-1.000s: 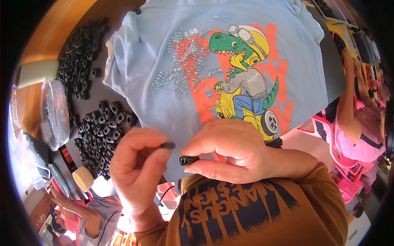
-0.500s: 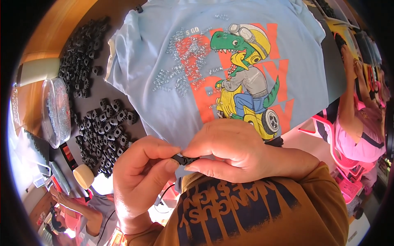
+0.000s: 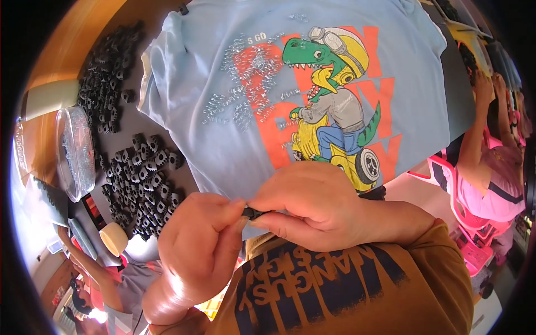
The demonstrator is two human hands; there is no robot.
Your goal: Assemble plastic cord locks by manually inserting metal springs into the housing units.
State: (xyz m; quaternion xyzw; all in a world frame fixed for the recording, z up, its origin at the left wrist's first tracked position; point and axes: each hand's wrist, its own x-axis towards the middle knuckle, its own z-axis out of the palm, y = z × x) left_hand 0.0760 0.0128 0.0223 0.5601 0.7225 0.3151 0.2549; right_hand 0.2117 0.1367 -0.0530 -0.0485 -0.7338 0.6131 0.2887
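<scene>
Since a second ago, our left hand has closed in on the right hand, and both grips now pinch one small black part between fingertips above the light blue T-shirt (springs scattered on it). Left lie black toothed pieces. Uneven pressure could pop the part loose.

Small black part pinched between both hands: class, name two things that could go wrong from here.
The small black part is gripped only by the fingertips of the left hand and right hand, so it might slip and drop. The loose metal springs on the blue T-shirt could scatter if the cloth is nudged.
</scene>
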